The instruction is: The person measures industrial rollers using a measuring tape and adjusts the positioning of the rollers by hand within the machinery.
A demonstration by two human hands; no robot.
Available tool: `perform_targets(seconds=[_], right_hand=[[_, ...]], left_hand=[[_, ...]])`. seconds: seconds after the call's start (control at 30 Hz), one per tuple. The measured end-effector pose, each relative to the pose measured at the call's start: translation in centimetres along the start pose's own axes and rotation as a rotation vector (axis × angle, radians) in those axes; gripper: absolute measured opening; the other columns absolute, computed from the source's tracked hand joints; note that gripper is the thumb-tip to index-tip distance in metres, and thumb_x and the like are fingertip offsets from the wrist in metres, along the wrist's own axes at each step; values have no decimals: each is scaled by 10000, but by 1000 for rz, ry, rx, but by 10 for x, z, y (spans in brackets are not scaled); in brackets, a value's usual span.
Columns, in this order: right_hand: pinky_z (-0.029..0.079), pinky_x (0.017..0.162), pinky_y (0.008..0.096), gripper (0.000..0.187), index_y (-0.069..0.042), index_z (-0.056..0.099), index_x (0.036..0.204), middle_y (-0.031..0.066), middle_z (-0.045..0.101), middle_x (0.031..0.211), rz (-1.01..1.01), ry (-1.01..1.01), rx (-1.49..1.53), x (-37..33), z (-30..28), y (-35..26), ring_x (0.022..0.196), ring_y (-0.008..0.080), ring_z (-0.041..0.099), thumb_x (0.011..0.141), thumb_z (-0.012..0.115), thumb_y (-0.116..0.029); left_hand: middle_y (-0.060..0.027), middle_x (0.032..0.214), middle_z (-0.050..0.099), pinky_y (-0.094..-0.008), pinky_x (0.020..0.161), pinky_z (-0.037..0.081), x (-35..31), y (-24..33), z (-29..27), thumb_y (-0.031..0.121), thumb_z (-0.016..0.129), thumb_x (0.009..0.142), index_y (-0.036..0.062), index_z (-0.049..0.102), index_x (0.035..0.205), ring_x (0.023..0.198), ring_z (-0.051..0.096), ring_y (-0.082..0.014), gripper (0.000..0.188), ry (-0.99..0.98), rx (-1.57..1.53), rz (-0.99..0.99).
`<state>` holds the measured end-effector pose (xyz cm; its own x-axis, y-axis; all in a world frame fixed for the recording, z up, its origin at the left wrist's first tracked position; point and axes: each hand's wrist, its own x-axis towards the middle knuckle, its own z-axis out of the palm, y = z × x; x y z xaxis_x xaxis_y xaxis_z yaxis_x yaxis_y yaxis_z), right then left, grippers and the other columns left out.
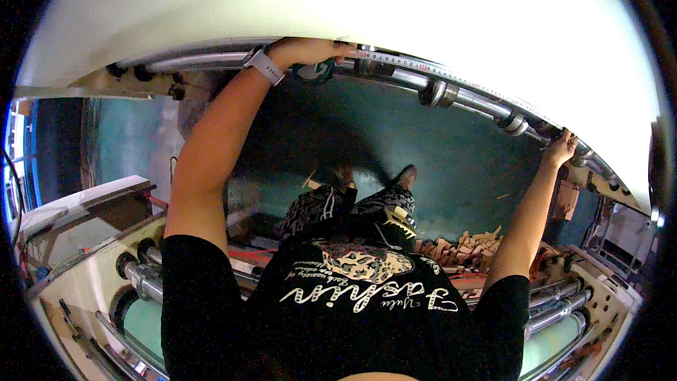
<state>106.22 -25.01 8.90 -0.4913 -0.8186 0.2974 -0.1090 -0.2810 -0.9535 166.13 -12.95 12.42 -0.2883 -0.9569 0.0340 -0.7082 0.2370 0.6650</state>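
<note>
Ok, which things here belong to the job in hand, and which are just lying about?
In use:
tape, running from left hand to right hand
green case, under left hand
metal shaft, alongside

Just about:
brown scraps, piled
green roller, lower left, untouched

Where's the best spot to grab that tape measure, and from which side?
Probably by its rounded dark case, coming from the left. The case looks bulky enough for the left hand to wrap around, while the thin blade leads off rightward along the metal shaft, so gripping there might bend it.
</note>
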Motion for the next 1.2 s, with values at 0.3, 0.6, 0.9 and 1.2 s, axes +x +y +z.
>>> perform_targets(seconds=[0.3,0.6,0.9,1.2], right_hand=[[426,604,259,93,-76,525,811,1,546,798,61,11,78,-9,16,-11,699,122,515,814,575,-154],[405,583,230,129,-64,520,790,-9,528,745,-43,-4,23,-10,7,-2,667,93,492,834,561,-178],[421,627,243,171,-31,523,870,26,559,823,-107,0,-42,-12,-3,15,720,119,512,848,542,-200],[429,652,278,161,-48,538,902,37,563,847,20,11,65,-5,-1,13,766,151,526,828,566,-188]], left_hand=[[-26,543,520,-293,530,413,6,14,-4,338,548,814,47,573,704,521,491,-127,312,-158,-63,-115],[-46,620,547,-292,566,438,10,11,-4,354,559,811,32,591,790,577,510,-145,325,-176,-28,-164],[-26,503,491,-300,467,379,6,8,2,340,528,825,55,553,635,472,458,-127,344,-41,-98,-110],[-23,512,495,-286,481,379,7,4,6,271,556,801,46,549,660,480,465,-112,266,-12,-94,-42]])
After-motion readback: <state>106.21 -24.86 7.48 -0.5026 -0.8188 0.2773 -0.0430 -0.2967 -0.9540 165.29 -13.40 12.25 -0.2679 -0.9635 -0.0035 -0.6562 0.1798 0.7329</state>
